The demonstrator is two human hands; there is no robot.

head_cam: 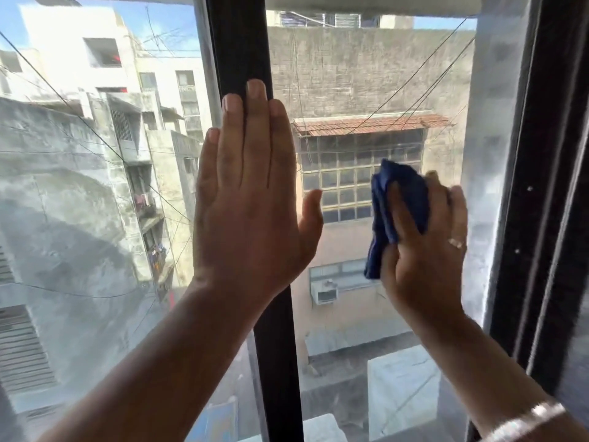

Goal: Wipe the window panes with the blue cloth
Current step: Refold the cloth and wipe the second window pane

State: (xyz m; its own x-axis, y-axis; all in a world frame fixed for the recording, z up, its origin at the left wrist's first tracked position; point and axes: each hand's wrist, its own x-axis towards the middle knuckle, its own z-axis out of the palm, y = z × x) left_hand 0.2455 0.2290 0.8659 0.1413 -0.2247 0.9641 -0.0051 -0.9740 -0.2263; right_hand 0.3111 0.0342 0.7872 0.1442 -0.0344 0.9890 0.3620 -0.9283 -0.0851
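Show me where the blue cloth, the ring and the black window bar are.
blue cloth (403,186): head view, upper fold.
ring (456,243): head view, band on right-hand finger.
black window bar (237,39): head view, upper section.

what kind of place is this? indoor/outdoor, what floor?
Likely an upper-floor room in a dense city block: a dark-framed window mullion, a tiled awning and a wall air conditioner on buildings outside, seen from above.

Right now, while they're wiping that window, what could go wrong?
The left hand lies flat across the black frame bar and the left pane, so it may leave smudges there. The right hand presses the bunched blue cloth on the right pane; bunched up, it may miss spots near the edges. The ring could possibly scrape the glass.
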